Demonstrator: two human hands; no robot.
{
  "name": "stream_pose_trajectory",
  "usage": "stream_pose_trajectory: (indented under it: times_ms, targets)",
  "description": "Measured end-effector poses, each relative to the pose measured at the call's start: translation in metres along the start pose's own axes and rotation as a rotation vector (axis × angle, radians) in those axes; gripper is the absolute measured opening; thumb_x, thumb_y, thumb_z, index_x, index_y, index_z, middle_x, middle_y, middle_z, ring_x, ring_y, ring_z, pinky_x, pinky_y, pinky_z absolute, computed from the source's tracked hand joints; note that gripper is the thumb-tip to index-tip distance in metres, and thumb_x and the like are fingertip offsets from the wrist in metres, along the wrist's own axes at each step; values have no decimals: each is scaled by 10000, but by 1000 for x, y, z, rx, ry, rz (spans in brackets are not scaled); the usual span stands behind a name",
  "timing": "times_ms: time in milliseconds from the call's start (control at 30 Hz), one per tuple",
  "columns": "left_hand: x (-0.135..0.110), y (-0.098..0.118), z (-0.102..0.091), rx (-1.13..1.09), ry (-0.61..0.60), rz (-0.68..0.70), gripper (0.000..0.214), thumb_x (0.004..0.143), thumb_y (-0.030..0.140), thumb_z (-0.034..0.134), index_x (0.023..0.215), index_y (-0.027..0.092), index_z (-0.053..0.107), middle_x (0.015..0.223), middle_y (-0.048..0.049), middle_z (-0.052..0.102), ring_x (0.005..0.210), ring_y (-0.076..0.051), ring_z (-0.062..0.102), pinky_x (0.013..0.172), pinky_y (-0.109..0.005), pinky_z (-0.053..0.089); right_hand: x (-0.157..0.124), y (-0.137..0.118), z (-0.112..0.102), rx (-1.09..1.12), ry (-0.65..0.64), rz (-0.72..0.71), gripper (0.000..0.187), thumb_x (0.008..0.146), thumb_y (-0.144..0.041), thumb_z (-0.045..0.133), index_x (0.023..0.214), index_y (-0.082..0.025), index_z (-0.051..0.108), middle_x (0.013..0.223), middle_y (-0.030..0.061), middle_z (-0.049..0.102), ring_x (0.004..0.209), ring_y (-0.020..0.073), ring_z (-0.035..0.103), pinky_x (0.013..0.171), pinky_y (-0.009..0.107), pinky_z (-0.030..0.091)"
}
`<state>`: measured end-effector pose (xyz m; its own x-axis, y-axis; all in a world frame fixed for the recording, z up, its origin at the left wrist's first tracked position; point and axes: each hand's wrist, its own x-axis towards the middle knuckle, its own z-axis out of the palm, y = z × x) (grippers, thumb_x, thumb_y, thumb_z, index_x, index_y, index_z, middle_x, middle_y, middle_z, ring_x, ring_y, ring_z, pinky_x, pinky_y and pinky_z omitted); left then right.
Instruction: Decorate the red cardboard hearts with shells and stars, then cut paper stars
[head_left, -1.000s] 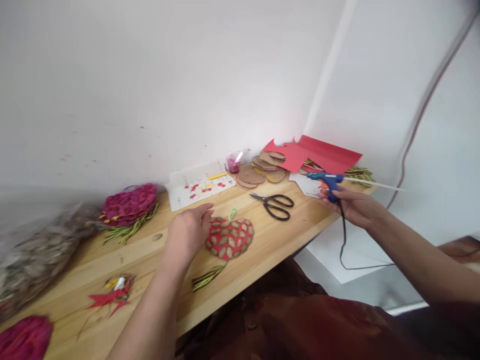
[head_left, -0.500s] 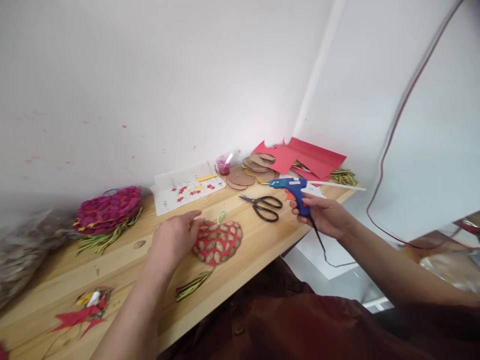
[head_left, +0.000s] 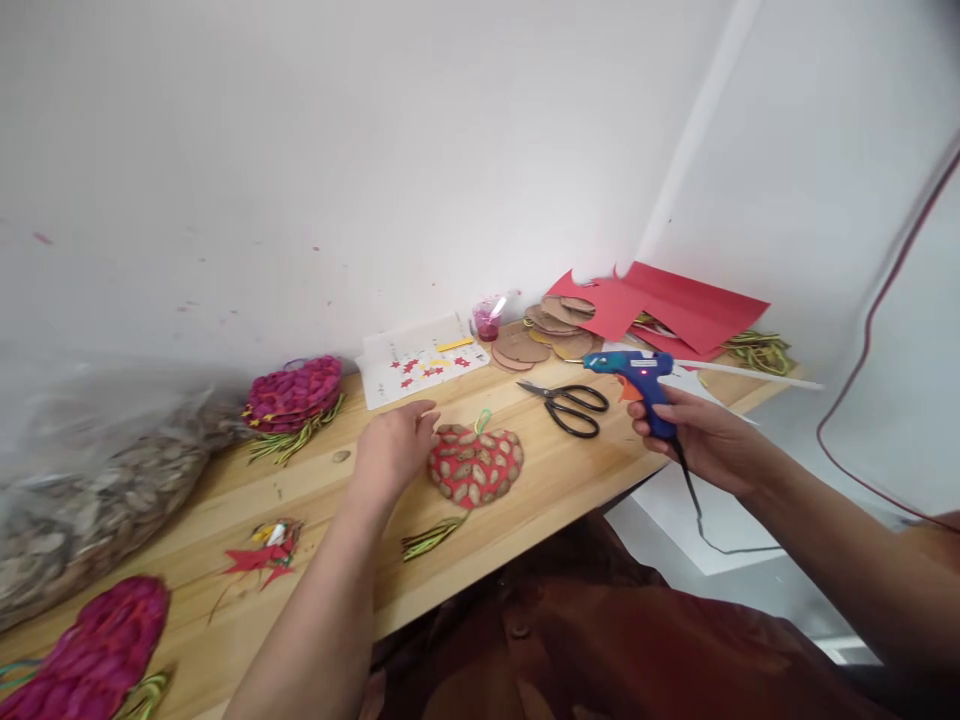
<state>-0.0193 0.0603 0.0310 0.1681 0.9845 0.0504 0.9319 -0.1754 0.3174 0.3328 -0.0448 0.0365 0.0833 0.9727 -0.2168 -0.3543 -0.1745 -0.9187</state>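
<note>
My right hand (head_left: 694, 435) is wrapped round the handle of a blue hot glue gun (head_left: 636, 378), its nozzle pointing left over the wooden tabletop (head_left: 315, 510) and a white glue stick jutting out of its back. My left hand (head_left: 394, 445) rests on the tabletop with its fingers stretched out, touching the left edge of a red heart-shaped piece (head_left: 475, 466) covered with brown seeds. A green loop sits at the heart's top. Black scissors (head_left: 571, 405) lie between the heart and the glue gun.
Magenta heart pieces (head_left: 294, 392) are stacked by the wall, another (head_left: 90, 655) lies at the near left. A clear bag of seeds (head_left: 90, 480) fills the left. A white sheet with red stars (head_left: 420, 358), cardboard cutouts (head_left: 544, 335), red paper (head_left: 667, 305) and a small cup (head_left: 487, 322) stand at the back.
My right hand has lifted the glue gun off the far right of the table and brought it left and nearer the heart. My left hand has stayed by the heart.
</note>
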Motion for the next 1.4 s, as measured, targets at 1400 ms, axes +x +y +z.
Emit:
stream_pose_trajectory:
  times_ms: [1400]
  targets:
    - [-190,-96,-93,-1320,321,-430,503,691,301,848,1165,208,704,1041,-76,727,761,-155,672,632,-238,553,23,69,50,160,-59,213,330,592,-170,873,886,-212,729,858,48,706,882,263,733,775,297,666]
